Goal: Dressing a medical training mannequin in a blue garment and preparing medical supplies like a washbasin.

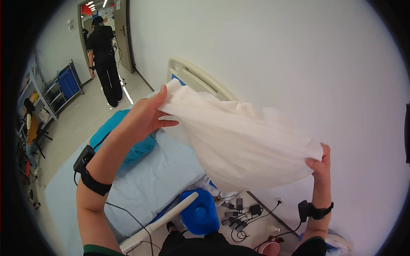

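Observation:
A thin white cloth or nonwoven sheet (243, 144) hangs stretched in the air between both hands, partly over the head end of the bed. My left hand (150, 112) pinches its upper left edge between thumb and fingers, the other fingers spread beneath. At the right, my right hand (321, 160) grips the other corner with the thumb on top. Below and left lies the bed with a light blue sheet (169, 163). A turquoise cloth (137, 150) rests on it, partly hidden behind my left forearm. The sheet covers part of the beige headboard (205, 76).
A bed rail (160, 220) and a blue plastic basin (200, 212) are near my legs. Power adapters with cables (238, 212) and a pink bucket (269, 248) lie right of them. A person in black (102, 57) stands by the doorway; another person (30, 128) is far left, near shelving.

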A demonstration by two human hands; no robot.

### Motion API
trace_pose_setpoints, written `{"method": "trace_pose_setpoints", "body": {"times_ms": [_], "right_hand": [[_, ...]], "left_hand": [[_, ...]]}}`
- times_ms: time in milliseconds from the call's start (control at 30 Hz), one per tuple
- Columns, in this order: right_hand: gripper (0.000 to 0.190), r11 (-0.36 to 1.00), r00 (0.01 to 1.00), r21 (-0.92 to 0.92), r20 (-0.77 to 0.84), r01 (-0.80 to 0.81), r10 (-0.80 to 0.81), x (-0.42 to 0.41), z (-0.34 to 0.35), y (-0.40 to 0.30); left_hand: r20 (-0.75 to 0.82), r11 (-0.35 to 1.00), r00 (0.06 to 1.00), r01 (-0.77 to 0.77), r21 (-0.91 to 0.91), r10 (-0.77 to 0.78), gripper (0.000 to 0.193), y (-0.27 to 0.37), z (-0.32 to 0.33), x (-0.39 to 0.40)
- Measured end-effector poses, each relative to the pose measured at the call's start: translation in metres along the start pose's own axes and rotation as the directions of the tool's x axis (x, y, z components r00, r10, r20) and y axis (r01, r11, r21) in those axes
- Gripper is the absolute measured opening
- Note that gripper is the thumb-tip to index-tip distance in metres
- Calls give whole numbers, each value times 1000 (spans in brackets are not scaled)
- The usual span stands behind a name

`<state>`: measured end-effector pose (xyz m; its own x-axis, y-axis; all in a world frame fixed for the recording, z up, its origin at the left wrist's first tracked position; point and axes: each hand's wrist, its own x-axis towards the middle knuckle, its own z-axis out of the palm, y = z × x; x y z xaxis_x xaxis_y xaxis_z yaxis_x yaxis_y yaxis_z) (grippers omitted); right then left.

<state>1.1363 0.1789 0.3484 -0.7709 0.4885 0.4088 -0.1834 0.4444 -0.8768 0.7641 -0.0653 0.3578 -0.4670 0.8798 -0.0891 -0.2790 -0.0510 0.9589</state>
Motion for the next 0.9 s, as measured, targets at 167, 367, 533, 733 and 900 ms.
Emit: {"method": "trace_pose_setpoints", "body": {"times_ms": [167, 367, 533, 733, 900], "right_hand": [[15, 982, 918, -132, 390, 137, -76, 43, 110, -65], [40, 693, 490, -390, 870, 606, 62, 20, 249, -29], [43, 742, 385, -396, 901, 541, 200, 23, 276, 40], [47, 798, 239, -377, 925, 470, 296, 38, 272, 76], [81, 978, 731, -179, 681, 108, 44, 78, 337, 60]], "left_hand": [[-14, 991, 996, -88, -105, 87, 56, 8, -92, -12], [-48, 837, 949, -298, -459, 312, 48, -7, -210, -23], [-251, 728, 878, -478, -492, 407, 46, -27, -262, -51], [-263, 741, 848, -530, -413, 460, 47, -29, -269, -109], [-188, 817, 893, -450, -360, 409, 50, -30, -231, -127]]}}
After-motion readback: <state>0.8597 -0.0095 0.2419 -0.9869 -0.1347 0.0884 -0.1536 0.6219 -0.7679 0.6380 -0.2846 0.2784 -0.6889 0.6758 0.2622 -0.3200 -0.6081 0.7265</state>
